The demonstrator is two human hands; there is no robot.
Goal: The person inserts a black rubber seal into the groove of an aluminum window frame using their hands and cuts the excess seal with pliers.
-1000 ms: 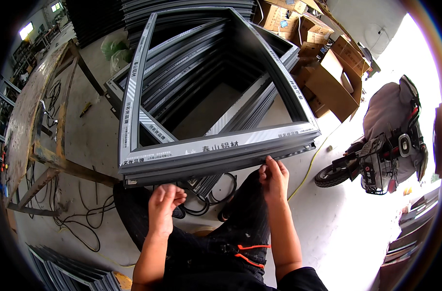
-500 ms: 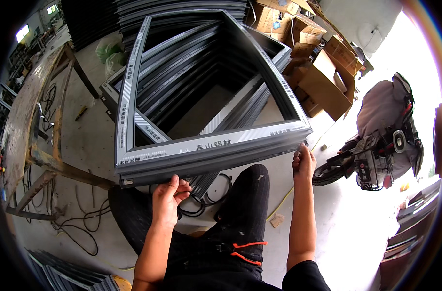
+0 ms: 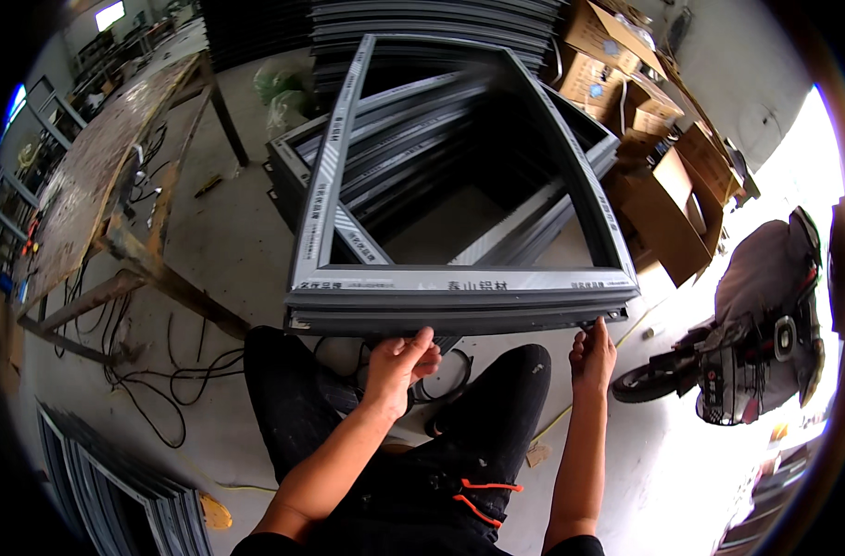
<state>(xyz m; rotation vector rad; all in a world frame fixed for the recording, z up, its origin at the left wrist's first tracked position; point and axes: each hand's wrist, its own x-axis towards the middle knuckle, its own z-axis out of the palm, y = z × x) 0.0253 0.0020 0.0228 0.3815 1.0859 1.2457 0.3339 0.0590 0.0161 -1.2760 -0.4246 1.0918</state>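
Gripping grey aluminium window frame (image 3: 460,301): left hand (image 3: 397,366), right hand (image 3: 593,350) | concrete floor (image 3: 237,232) | steel workbench (image 3: 89,185) | cardboard boxes (image 3: 654,167)

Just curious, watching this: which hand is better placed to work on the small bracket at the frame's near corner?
Probably the right hand: its fingers already touch the bracket at the frame's near right corner. The left hand is under the middle of the near rail, away from that corner.

The aluminium window frame (image 3: 460,295) was dark grey under pale, diagonally striped protective film. The trousers (image 3: 460,463) were black with orange stitching. The cardboard boxes (image 3: 654,176) were brown, the workbench (image 3: 98,176) rust-mottled.
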